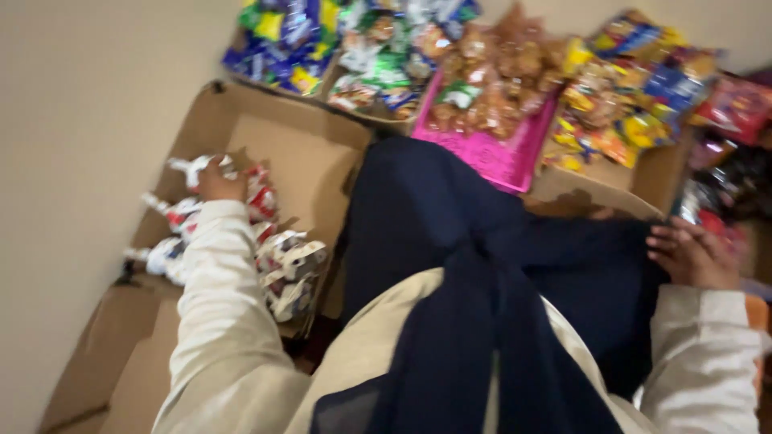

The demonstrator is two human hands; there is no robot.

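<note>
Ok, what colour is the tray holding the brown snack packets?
Bright pink tray, clearest in the head view.

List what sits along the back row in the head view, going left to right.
Blue and yellow packets → green and white packets → pink tray of brown snacks → box of yellow and blue packets → red packets at the right edge.
</note>
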